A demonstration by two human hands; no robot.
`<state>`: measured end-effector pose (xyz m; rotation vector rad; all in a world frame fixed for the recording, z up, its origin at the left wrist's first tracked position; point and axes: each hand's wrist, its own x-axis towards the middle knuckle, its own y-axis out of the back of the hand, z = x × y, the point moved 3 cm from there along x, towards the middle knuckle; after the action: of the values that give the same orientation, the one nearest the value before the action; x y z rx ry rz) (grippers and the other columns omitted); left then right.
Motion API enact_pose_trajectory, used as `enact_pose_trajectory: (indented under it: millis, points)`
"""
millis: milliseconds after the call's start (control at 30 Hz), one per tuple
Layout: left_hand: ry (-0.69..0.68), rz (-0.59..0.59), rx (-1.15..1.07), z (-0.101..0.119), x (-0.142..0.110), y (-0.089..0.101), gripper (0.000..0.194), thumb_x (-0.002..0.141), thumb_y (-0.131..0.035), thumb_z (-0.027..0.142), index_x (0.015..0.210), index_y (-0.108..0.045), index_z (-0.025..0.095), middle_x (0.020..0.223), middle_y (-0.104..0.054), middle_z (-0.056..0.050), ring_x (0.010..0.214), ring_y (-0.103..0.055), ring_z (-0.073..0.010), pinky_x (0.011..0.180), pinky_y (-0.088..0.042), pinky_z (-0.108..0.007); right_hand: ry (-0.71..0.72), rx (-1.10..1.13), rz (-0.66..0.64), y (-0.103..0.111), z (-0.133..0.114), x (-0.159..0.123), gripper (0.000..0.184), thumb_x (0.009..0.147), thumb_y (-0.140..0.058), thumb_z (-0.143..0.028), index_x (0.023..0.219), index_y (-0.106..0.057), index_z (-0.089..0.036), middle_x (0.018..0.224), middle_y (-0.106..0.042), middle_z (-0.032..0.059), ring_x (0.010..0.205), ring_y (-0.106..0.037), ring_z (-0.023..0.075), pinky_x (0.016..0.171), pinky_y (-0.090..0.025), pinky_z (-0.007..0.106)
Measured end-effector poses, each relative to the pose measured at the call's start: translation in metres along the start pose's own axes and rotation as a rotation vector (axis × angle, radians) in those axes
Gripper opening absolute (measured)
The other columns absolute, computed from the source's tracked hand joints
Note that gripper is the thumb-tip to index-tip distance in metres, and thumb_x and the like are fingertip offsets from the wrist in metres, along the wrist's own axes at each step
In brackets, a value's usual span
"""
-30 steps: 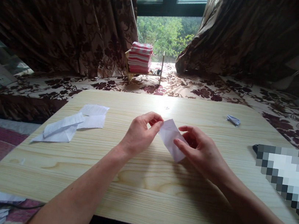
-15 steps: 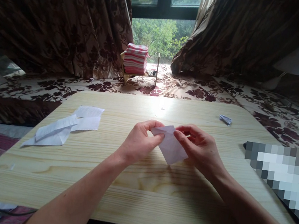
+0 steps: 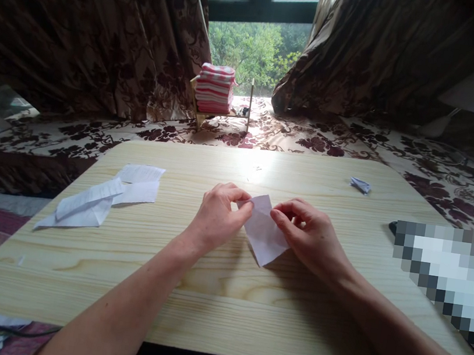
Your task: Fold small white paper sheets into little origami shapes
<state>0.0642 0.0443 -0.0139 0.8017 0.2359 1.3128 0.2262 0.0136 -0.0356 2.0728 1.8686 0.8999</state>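
Across the foreground extends the wood-grained surface [image 3: 221, 322]. Loose paper sheets [image 3: 104, 195] overlap at its left side. The left hand [image 3: 219, 216] pinches the upper-left corner of a white paper [image 3: 262, 237] over mid-surface; the right hand [image 3: 315, 231] grips its upper-right edge. Toward the far right corner lies a small folded piece [image 3: 360, 185].

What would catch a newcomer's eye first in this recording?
Likely the white paper held by the left hand and right hand, over the middle of the wooden table. Beyond it, a red-and-white stack sits on a small rack before the bright window. A pixelated patch stands out at right.
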Motion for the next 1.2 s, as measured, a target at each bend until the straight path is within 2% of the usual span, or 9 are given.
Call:
enact_pose_trajectory:
  millis: [200,333,533,900,1200]
  points:
    - [0.041,-0.050,0.136,-0.005,-0.001,-0.005,0.015,0.076,-0.055,0.017,0.069,-0.067,0.019,0.080,-0.065,-0.003,0.089,-0.057,-0.0201,0.081,-0.045,-0.033,0.039,-0.125,-0.085,-0.005,0.004,-0.001,0.010,0.079,-0.056,-0.022,0.076,-0.065,-0.018,0.076,-0.057,0.0015,0.061,-0.050,0.0116,0.056,-0.040,0.025]
    - [0.009,-0.071,0.211,-0.006,-0.001,-0.007,0.016,0.077,-0.055,0.018,0.069,-0.069,0.020,0.080,-0.065,-0.003,0.088,-0.056,-0.0206,0.079,-0.044,-0.034,0.056,-0.213,-0.090,-0.006,0.004,-0.001,0.009,0.077,-0.057,-0.022,0.077,-0.065,-0.018,0.076,-0.057,0.0021,0.064,-0.052,0.0133,0.058,-0.040,0.026]
    - [-0.002,-0.088,0.203,-0.006,0.000,-0.009,0.013,0.074,-0.057,0.016,0.069,-0.069,0.020,0.081,-0.064,-0.003,0.087,-0.055,-0.0206,0.079,-0.044,-0.035,0.056,-0.291,-0.079,-0.006,0.004,0.000,0.010,0.077,-0.060,-0.027,0.078,-0.065,-0.019,0.078,-0.058,0.0022,0.065,-0.053,0.0139,0.059,-0.041,0.026]
    - [-0.024,-0.057,0.208,-0.003,-0.001,-0.012,0.012,0.075,-0.057,0.015,0.074,-0.068,0.019,0.081,-0.065,-0.003,0.087,-0.056,-0.0202,0.080,-0.044,-0.035,0.082,-0.292,-0.084,-0.007,-0.001,-0.002,0.008,0.078,-0.058,-0.023,0.073,-0.064,-0.019,0.075,-0.057,0.0015,0.063,-0.052,0.0129,0.057,-0.039,0.025]
    - [-0.053,-0.061,0.240,-0.003,-0.001,-0.014,0.013,0.079,-0.057,0.018,0.073,-0.068,0.019,0.081,-0.064,-0.003,0.087,-0.056,-0.0198,0.080,-0.043,-0.034,0.079,-0.169,-0.127,-0.012,0.000,0.000,0.008,0.076,-0.061,-0.022,0.071,-0.067,-0.020,0.077,-0.057,0.0023,0.064,-0.052,0.0124,0.057,-0.039,0.024]
